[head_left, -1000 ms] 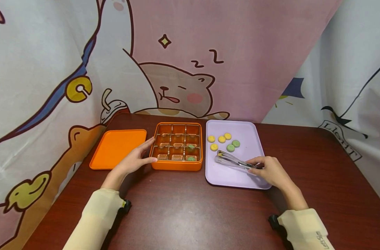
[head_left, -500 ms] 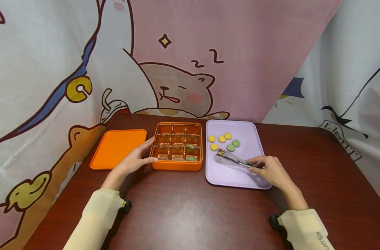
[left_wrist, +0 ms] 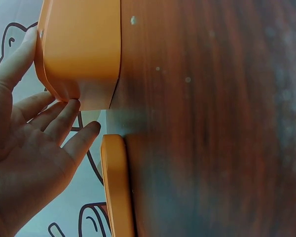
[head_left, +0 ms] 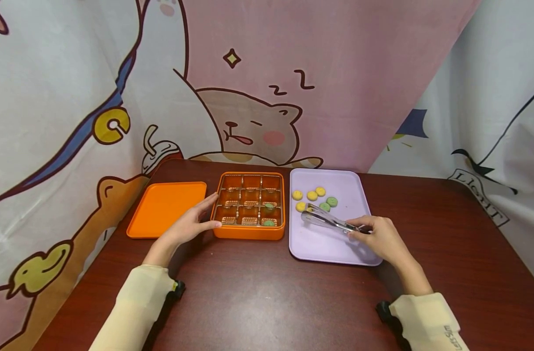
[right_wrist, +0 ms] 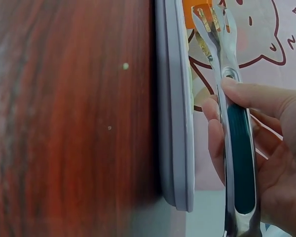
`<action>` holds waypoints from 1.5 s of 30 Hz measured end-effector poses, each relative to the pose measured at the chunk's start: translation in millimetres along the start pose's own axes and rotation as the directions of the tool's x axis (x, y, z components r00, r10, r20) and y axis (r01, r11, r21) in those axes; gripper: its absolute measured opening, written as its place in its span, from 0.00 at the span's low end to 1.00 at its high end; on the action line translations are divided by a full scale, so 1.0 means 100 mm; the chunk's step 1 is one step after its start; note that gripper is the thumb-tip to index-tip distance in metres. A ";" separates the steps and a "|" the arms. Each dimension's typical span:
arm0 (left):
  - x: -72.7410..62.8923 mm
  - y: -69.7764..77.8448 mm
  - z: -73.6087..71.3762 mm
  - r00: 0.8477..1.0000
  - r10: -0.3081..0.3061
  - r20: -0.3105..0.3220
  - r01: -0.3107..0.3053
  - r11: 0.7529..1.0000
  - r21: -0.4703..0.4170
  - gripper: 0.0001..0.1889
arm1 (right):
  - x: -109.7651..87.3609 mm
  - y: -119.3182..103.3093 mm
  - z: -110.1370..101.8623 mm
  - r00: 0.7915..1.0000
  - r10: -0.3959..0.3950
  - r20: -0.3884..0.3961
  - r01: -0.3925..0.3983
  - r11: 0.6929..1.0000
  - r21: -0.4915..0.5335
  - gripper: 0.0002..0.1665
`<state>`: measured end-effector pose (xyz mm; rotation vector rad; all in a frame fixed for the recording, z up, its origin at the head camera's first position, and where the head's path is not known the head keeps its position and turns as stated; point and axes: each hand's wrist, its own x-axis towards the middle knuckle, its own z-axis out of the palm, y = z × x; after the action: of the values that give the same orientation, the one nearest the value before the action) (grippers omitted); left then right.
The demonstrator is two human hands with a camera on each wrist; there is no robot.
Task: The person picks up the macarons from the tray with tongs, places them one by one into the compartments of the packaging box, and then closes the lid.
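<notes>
My right hand [head_left: 376,236] holds metal tongs [head_left: 332,223] by their dark green grip [right_wrist: 240,158], thumb on top. The tong tips are over the lilac tray [head_left: 324,248], and a bit of yellow shows at them. Beyond lie several round, button-like yellow pieces [head_left: 312,195] and two green ones [head_left: 332,201]. My left hand [head_left: 189,223] rests at the left side of an orange box [head_left: 249,233], fingers nearly straight, thumb at the front rim. A clear divider [head_left: 250,204] splits the box into compartments; two in the right column hold green pieces [head_left: 268,222].
An orange lid [head_left: 166,209] lies flat on the dark wooden table [head_left: 258,297], left of the box. Behind the table hangs a printed cartoon curtain [head_left: 258,122]. The tray stands just right of the box.
The tongs' tips have shifted slightly up and away, now overlapping the nearer green piece in the head view. The left hand and box have stayed in place.
</notes>
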<state>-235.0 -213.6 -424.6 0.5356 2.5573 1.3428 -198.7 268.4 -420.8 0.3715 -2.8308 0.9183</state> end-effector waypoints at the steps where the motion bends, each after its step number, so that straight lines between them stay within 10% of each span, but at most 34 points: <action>1: 0.00 0.00 0.00 1.000 0.003 0.001 -0.003 1.000 0.004 0.43 | 0.00 0.00 0.00 1.000 0.001 -0.007 -0.001 1.000 -0.001 0.15; 45: 0.01 -0.01 0.00 1.000 0.002 0.002 -0.003 1.000 0.021 0.43 | 0.31 -0.29 0.09 0.983 -0.053 -0.176 0.055 0.998 0.007 0.13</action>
<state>-236.0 -213.4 -425.4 0.5440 2.5723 1.3168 -220.5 234.4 -405.1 0.3482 -2.6432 0.9095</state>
